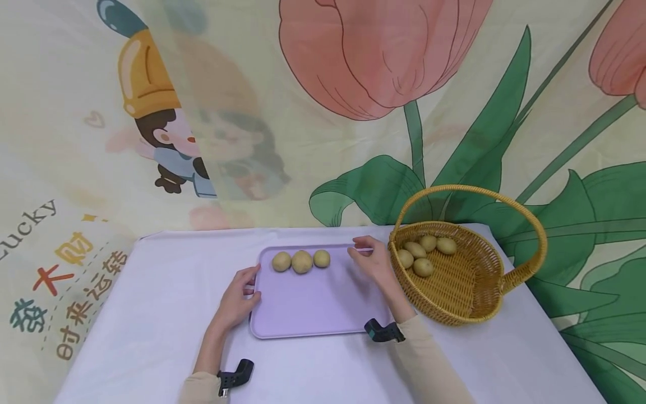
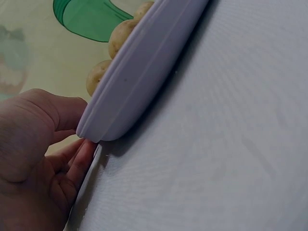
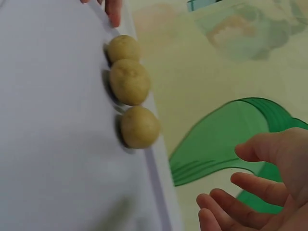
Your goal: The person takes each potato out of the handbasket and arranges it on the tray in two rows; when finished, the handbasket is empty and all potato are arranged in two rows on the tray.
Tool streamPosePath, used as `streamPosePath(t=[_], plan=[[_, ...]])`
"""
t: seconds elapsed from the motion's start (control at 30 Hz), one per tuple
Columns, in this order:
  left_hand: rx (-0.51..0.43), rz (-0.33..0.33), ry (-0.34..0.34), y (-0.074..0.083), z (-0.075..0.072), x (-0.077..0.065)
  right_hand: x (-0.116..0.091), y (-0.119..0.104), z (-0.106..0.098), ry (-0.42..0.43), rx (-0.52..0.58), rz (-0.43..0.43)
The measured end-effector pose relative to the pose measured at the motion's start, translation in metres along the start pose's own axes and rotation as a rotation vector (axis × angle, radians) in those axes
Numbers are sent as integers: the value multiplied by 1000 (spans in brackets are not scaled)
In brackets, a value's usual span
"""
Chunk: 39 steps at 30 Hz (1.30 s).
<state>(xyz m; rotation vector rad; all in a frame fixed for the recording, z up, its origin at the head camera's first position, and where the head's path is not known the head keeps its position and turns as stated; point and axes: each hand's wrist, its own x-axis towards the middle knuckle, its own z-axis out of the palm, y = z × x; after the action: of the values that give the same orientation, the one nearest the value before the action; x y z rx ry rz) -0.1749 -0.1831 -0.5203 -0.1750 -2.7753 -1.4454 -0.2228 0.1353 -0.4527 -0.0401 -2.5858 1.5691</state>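
A lilac tray [image 1: 313, 306] lies on the table with three potatoes [image 1: 301, 262] in a row along its far side. At the tray's left edge, my left hand [image 1: 237, 300] holds the rim. The left wrist view shows the thumb [image 2: 72, 113] at the top of the rim and the other fingers low against its outside. My right hand [image 1: 372, 259] hovers near the tray's far right corner, fingers spread and slightly bent. Nothing is in that hand in the right wrist view, where the potatoes [image 3: 139, 127] sit apart from it.
To the right of the tray stands a wicker basket [image 1: 469, 292] with a tall arched handle [image 1: 540, 238]. Several potatoes [image 1: 423, 267] lie in its left part. A white cloth [image 1: 151, 314] covers the table, and a printed curtain [image 1: 303, 168] hangs behind.
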Motion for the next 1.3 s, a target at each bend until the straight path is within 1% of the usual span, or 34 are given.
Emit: streamPosePath(t=[0.2, 0.37, 0.6, 0.7, 0.77, 0.83, 0.9, 1.03, 1.3], plan=[[-16, -11, -3, -2, 0, -1, -6, -6, -30, -5, 6, -15], [-10, -17, -8, -2, 0, -1, -8, -1, -58, 25, -16, -1], [-16, -5, -4, -2, 1, 1, -12, 24, -105, 78, -85, 76], [-20, 2, -6, -3, 2, 2, -16, 38, -123, 70, -133, 113], [-21, 7, -8, -4, 2, 2, -19, 46, -130, 57, -181, 132], [-20, 3, -9, -4, 2, 2, -21, 54, -134, 31, -238, 151], [-16, 0, -9, -4, 2, 3, -22, 59, -135, 2, -269, 167], [-16, 0, -4, -3, 1, 3, -22, 65, -133, -47, -277, 192], [-4, 1, -1, 0, 0, 1, -19, 68, -128, -28, -276, 181]])
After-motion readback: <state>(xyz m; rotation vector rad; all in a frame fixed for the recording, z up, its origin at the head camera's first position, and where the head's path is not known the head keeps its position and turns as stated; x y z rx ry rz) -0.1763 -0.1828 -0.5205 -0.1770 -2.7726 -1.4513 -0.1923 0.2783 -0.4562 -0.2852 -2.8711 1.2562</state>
